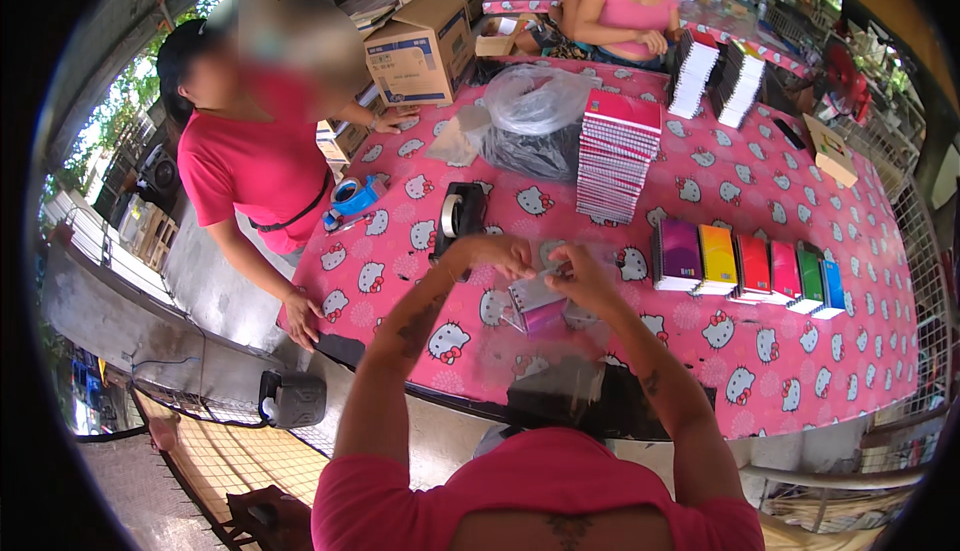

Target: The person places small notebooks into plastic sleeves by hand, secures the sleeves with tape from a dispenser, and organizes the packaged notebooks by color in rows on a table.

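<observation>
Near the table's front edge, my left hand [497, 255] and my right hand [585, 279] are close together, fingers pinched. Between and below them is a see-through plastic bag [500, 346], blurred at its edges, and both hands seem to grip its upper part. A small spiral notebook [538, 309] with white pages and a purple part shows through or beneath the plastic; whether it is inside, I cannot tell. Just left of my hands stands a black tape dispenser [459, 221]. Small spiral notebooks in several colours [717, 259] form a row to the right.
A tall stack of red notebooks [618, 161] stands beyond my hands, beside a bag of clear plastic [538, 99]. A cardboard box [418, 49] and a blue tape dispenser [355, 196] are at the left. A co-worker [255, 146] rests hands on the table; another [625, 11] sits behind.
</observation>
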`<state>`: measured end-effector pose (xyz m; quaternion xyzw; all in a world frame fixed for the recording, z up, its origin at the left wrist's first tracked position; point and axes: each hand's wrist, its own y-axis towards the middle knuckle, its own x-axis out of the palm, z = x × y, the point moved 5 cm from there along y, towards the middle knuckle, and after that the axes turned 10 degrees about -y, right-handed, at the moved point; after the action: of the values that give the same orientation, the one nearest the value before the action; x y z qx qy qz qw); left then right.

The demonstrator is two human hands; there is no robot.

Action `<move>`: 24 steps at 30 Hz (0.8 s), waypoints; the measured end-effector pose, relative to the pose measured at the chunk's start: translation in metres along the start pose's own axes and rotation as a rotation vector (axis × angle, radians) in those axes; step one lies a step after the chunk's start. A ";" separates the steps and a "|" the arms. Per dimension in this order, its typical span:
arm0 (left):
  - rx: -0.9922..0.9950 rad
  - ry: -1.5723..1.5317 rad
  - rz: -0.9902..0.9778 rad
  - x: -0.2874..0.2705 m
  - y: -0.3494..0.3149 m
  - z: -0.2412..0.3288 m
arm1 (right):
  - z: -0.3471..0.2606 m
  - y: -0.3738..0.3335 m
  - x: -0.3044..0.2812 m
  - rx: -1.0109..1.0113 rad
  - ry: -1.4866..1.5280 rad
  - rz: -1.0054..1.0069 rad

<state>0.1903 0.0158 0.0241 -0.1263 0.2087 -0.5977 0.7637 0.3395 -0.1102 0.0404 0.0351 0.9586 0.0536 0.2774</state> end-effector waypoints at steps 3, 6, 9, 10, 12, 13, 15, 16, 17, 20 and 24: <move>0.130 -0.449 0.107 0.008 -0.006 -0.060 | 0.013 0.002 0.013 -0.055 0.108 0.019; 0.102 0.339 0.420 0.018 0.002 -0.020 | 0.029 -0.005 0.007 0.063 0.196 0.005; 0.491 0.998 1.040 0.088 -0.035 0.059 | 0.027 -0.019 0.004 0.094 0.349 0.147; 0.435 1.064 1.059 0.105 -0.052 0.053 | 0.005 -0.036 0.006 0.183 0.399 0.241; 0.394 1.214 1.109 0.118 -0.067 0.070 | 0.000 -0.055 -0.005 0.139 0.307 0.466; 0.319 1.136 0.980 0.105 -0.056 0.078 | 0.053 -0.071 0.015 0.108 0.315 0.414; 0.107 0.921 0.678 0.105 -0.042 0.064 | 0.126 -0.096 0.065 0.078 0.308 0.086; 0.102 0.808 0.718 0.104 -0.045 0.060 | 0.140 -0.109 0.090 0.058 0.268 -0.174; 0.092 0.692 0.766 0.100 -0.048 0.051 | 0.118 -0.118 0.104 0.107 0.423 -0.297; 0.117 0.219 0.863 0.101 -0.069 0.054 | 0.014 -0.123 0.096 0.633 1.546 -0.232; 0.406 -0.251 0.897 0.126 -0.080 -0.019 | 0.053 -0.092 0.038 0.298 1.131 -0.007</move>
<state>0.1381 -0.1255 0.0216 0.0560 0.0286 -0.2195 0.9736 0.3320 -0.1930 -0.0355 0.0367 0.9551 -0.0723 -0.2851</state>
